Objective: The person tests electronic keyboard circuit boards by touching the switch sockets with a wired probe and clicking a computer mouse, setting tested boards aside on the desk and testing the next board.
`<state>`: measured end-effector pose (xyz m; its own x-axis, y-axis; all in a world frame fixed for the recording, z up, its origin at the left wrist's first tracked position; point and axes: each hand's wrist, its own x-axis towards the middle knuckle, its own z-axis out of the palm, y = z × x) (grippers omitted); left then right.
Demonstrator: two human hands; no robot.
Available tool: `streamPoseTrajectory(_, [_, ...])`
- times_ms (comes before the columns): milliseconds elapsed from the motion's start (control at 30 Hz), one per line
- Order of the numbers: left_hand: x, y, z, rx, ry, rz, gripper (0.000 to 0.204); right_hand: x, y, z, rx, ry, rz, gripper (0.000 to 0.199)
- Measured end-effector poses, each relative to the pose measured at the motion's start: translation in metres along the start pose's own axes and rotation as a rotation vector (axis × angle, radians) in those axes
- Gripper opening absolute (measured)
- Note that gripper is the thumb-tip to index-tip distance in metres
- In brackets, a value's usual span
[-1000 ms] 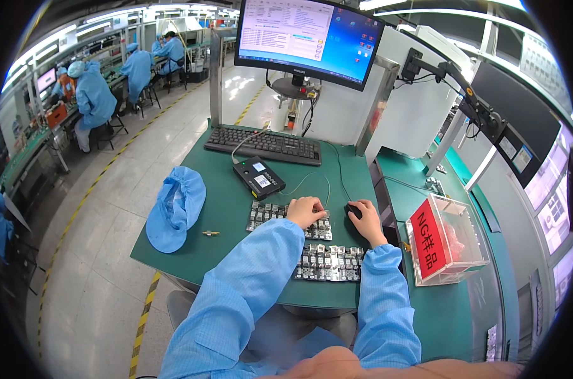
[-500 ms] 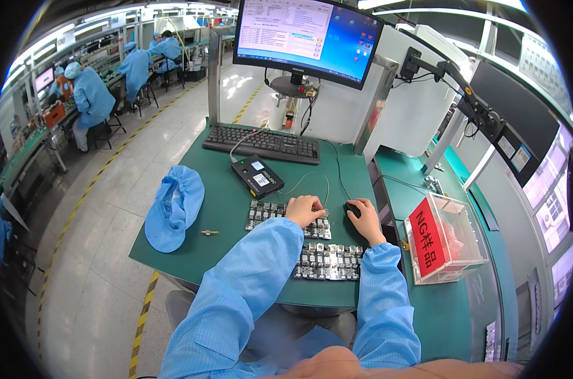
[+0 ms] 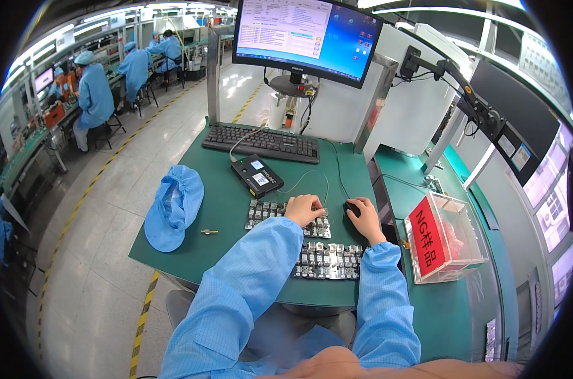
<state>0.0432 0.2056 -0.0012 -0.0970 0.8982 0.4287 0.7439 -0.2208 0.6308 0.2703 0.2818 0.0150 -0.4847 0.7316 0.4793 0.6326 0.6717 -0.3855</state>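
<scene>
My left hand (image 3: 303,211) rests over the far circuit board panel (image 3: 260,215), fingers pinched together. A thin pale cable (image 3: 327,188) runs from a black box (image 3: 257,177) with a small lit screen down to those fingertips; its end is hidden by them. My right hand (image 3: 365,221) is curled over a black computer mouse (image 3: 350,208) just right of that panel. Nearer to me, between my sleeves, lies a second circuit board panel (image 3: 312,261), densely set with silvery square connectors. Neither hand touches it.
A keyboard (image 3: 261,143) stands behind the box, below a lit monitor (image 3: 305,38). On the left lie a blue cap (image 3: 174,208) and a small brass-coloured metal piece (image 3: 209,232). A clear box (image 3: 454,246) with a red label stands right. Workers sit at a far-left bench.
Both of my hands stay in place on the mouse and over the far panel. At the left bench, one seated worker has straightened up.
</scene>
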Motion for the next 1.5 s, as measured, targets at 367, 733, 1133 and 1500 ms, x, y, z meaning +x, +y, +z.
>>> streamPoseTrajectory(367, [-0.001, 0.001, -0.001, 0.004, -0.006, -0.012, 0.019, 0.001, -0.006, -0.003, -0.016, 0.002, -0.018, 0.035])
streamPoseTrajectory(733, [0.000, 0.003, -0.001, 0.013, -0.016, -0.025, 0.019, 0.001, 0.002, 0.002, -0.010, 0.012, 0.025, 0.052])
streamPoseTrajectory(1133, [-0.001, 0.006, -0.004, 0.028, -0.034, -0.038, 0.018, 0.000, -0.001, 0.001, -0.029, 0.046, -0.029, 0.037])
streamPoseTrajectory(1500, [-0.001, 0.004, -0.003, 0.025, -0.016, -0.024, 0.018, 0.001, -0.002, 0.000, -0.021, 0.039, -0.030, 0.035])
